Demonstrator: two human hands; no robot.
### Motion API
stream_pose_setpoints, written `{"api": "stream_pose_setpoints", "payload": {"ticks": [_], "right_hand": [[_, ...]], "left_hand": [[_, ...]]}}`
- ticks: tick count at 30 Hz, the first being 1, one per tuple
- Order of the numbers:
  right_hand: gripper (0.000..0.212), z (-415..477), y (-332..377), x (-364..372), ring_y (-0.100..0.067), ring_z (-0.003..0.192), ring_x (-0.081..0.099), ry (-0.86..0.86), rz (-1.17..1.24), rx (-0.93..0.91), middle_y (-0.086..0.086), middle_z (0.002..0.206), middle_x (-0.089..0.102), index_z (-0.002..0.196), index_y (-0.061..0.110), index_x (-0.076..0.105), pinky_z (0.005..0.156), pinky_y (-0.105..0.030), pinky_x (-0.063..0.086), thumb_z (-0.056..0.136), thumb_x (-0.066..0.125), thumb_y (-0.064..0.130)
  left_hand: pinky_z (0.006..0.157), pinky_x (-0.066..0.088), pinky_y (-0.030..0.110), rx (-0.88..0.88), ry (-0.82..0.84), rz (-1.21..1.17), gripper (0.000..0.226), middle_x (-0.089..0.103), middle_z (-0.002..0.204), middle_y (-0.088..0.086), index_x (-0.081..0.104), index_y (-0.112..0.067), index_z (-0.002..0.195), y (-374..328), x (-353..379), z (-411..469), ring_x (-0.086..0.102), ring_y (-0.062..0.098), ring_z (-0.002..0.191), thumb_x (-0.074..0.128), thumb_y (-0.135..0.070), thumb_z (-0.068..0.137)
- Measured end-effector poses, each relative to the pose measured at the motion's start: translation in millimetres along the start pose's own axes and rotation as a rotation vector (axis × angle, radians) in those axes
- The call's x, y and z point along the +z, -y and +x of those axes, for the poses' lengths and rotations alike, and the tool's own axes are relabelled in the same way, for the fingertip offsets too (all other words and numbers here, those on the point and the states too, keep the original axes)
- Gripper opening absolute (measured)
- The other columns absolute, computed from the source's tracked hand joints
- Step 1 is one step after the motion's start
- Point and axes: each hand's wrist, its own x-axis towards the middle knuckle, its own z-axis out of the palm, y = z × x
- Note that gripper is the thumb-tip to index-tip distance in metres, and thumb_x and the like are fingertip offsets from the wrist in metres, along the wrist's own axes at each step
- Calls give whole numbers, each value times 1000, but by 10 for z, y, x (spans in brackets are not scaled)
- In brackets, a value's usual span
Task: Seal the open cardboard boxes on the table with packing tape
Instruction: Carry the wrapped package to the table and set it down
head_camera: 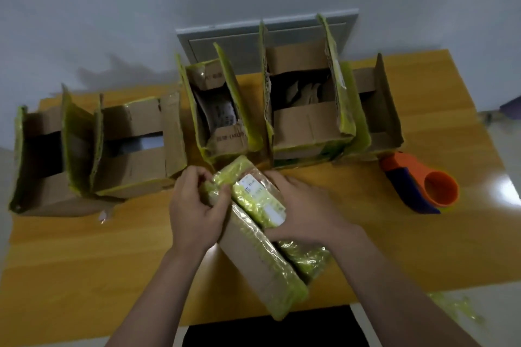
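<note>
A long cardboard box point(253, 256) wrapped in yellow-green tape lies slanted on the wooden table point(84, 262) in front of me. My left hand point(194, 211) pinches its far taped end with curled fingers. My right hand point(301, 211) lies over the box's right flap, fingers wrapped round its edge beside a white label. An orange and blue tape dispenser point(420, 186) rests on the table to the right, apart from both hands. Several open boxes point(304, 110) stand in a row behind, flaps up.
The open boxes fill the table's back half, from the far left box point(39, 160) to the right one point(377, 110). A grey panel point(239, 45) leans on the wall behind. Scraps of yellow tape point(456, 307) lie on the floor at right.
</note>
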Motion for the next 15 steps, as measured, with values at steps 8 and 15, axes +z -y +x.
{"api": "stream_pose_setpoints", "payload": {"ticks": [8,15], "right_hand": [[105,77,-22,144,-10,105,57,-78,-42,-84,17,131,55,148,42,23,83,-35,46,61,74,74],[91,-79,7,260,-9,90,58,-264,-78,-80,16,108,57,132,37,36,73,-36,49,57,70,76]], "left_hand": [[66,49,43,81,-84,-129,21,59,88,-4,55,-18,95,151,60,44,58,20,81,67,-33,85],[66,44,31,132,-214,-122,23,61,88,-7,61,-20,96,279,145,27,56,10,81,65,-38,84]]}}
